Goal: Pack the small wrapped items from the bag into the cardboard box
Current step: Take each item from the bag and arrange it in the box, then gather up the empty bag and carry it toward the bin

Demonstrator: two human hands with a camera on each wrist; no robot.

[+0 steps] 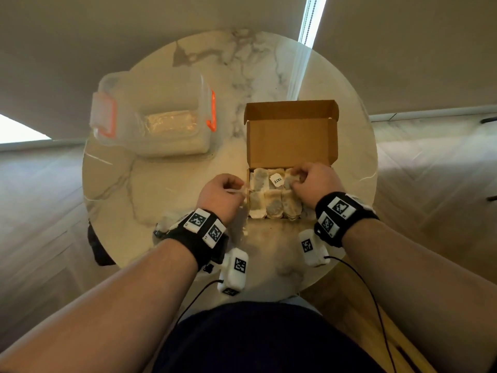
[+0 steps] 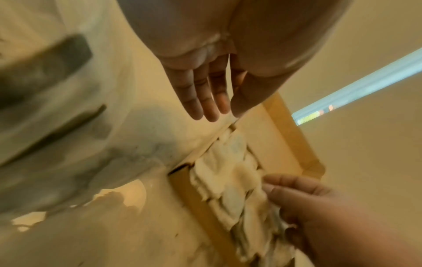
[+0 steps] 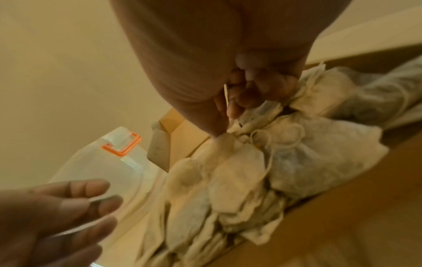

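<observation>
The open cardboard box (image 1: 291,135) sits right of centre on the round marble table (image 1: 188,63), its lid standing up at the back. Several pale tea bags (image 1: 274,205) fill it in rows, and one white tag (image 1: 277,179) lies on top. My right hand (image 1: 295,180) is inside the box at the far right and pinches one tea bag (image 3: 255,112) by its top edge. Just outside the box's left wall, my left hand (image 1: 240,189) pinches a thin clear film (image 3: 91,198) that looks like the bag. In the left wrist view its fingers (image 2: 205,101) lie nearly straight.
A clear plastic container (image 1: 150,114) with orange latches stands on the left half of the table, a pale packet inside it. Bare marble lies between the container and the box. The table's near edge runs under my wrists. Wood floor surrounds the table.
</observation>
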